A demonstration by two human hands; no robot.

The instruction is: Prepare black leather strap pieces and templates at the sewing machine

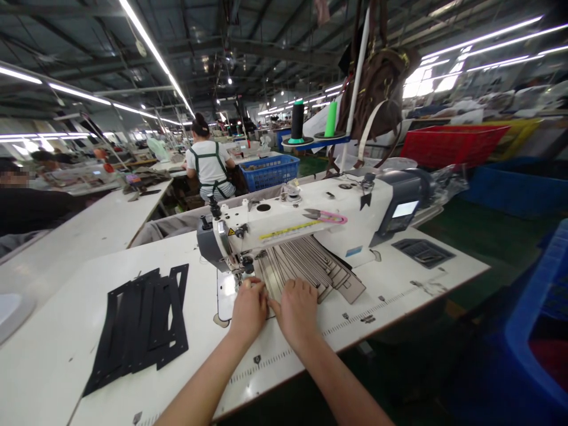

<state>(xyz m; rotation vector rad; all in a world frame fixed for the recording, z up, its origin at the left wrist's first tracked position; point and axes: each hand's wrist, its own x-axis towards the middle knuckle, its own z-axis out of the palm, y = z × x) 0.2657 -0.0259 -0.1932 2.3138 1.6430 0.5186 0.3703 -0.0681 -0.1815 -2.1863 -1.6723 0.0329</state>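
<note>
A white sewing machine (284, 222) stands on the white table, its needle end at the left. My left hand (249, 307) is right by the needle, fingers bent and pressed down on something too small to make out. Close beside it, my right hand (296, 310) has its fingers together over the left edge of a fanned stack of grey-brown strips (306, 266), thumb towards my left hand. What lies beneath its fingers is hidden. Pink-handled snips (326, 216) rest on top of the machine arm. Black perforated strips (144, 319) lie in a pile to the left.
Black (297, 121) and green thread spools (331, 120) stand behind the machine. A brown bag (377, 89) hangs at the pole. A person (208, 160) sits ahead near a blue basket (270, 171). Red (452, 145) and blue bins (519, 189) stand at the right.
</note>
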